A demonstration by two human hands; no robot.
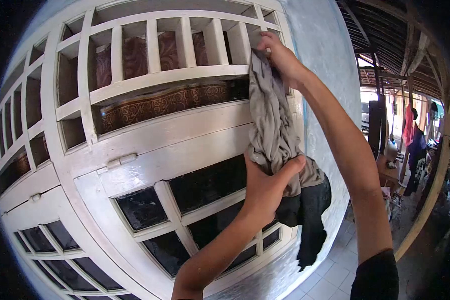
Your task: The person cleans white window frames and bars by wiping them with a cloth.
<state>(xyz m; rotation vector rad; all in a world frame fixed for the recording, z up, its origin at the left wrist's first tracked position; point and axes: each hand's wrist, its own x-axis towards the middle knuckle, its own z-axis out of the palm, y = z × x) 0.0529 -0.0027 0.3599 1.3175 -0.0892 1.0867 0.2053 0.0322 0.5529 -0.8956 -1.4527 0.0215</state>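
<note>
A grey cloth (272, 115) with a black lower part hangs in folds in front of the right edge of a white window frame (185, 132). My left hand (270, 185) is wrapped round the cloth's middle, thumb to the right. Higher up, my right hand (280, 57) is closed at the top end of the cloth, beside the upper right corner of the slatted vent. The black part (312, 220) dangles below my left hand, near the wall.
White slats (185, 42) stand out above the window, with patterned brown curtain behind them. A pale blue wall (330, 100) curves away on the right. Beyond it are a wooden pole (435, 190), hanging clothes (416, 150) and a tiled floor (335, 272).
</note>
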